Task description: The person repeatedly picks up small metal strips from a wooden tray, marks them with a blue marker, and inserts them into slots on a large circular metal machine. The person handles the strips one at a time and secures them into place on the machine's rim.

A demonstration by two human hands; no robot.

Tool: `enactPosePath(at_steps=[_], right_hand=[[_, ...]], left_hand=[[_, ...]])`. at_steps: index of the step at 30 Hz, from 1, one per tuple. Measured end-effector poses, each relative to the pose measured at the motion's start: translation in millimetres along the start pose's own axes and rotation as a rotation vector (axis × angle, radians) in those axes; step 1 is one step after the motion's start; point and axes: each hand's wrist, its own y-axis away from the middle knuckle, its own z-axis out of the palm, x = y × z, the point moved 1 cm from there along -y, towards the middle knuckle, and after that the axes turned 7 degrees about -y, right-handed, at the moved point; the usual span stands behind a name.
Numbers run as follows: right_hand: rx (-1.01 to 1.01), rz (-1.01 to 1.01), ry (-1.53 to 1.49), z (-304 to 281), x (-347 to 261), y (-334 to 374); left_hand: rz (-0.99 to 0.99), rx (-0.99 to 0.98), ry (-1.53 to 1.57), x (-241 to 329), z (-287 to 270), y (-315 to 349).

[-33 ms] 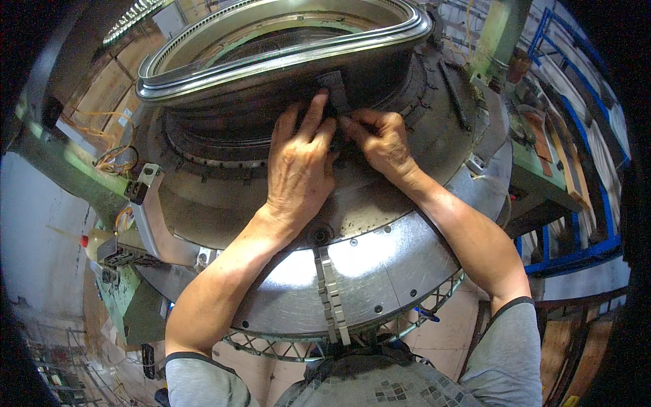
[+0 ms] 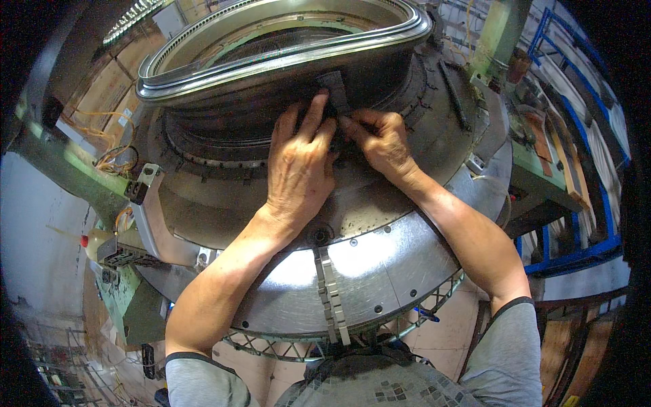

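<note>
A large round machine [image 2: 400, 216] of dull and polished metal stands in front of me, with a shiny-rimmed dark cylinder [image 2: 224, 115] at its middle. Against the cylinder's near side is a flat dark grey strip [image 2: 337, 90]. My left hand [image 2: 298, 159] reaches up to the strip's left edge, its fingers partly spread and the index fingertip touching it. With thumb and index finger pinched, my right hand [image 2: 388, 146] closes on the strip's lower end. The fingertips hide the spot between both hands.
Curved metal brackets [image 2: 163, 227] and green machine posts [image 2: 505, 34] flank the round bed. A jointed metal band [image 2: 329, 298] hangs over its near edge. Blue racks [image 2: 580, 254] stand at right. Loose orange wires [image 2: 108, 159] hang at left.
</note>
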Motion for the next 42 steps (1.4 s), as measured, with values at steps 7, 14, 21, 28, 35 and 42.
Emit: enactPosePath(at_steps=[7, 14, 21, 28, 35, 42], right_hand=[[0.03, -0.052, 0.002, 2.2, -0.8, 0.1], [0.007, -0.018, 0.002, 1.2, 1.5, -0.5], [0.014, -0.033, 0.039, 0.6, 3.2, -1.7], [0.048, -0.069, 0.053, 2.1, 1.4, -0.9], [0.015, 0.034, 0.017, 0.1, 1.1, -1.9], [0.053, -0.043, 0.003, 2.7, 4.7, -1.7]], left_hand=[[0.003, -0.028, -0.008, -0.5, 1.0, 0.6], [-0.009, -0.04, -0.008, 0.4, 0.1, 0.1], [-0.012, -0.043, -0.02, 1.3, -1.1, -1.4], [-0.007, -0.062, -0.027, 0.7, -1.0, -0.4], [-0.003, -0.088, -0.045, -1.1, 2.6, 0.7], [0.006, -0.088, -0.064, -0.7, 1.1, -1.0]])
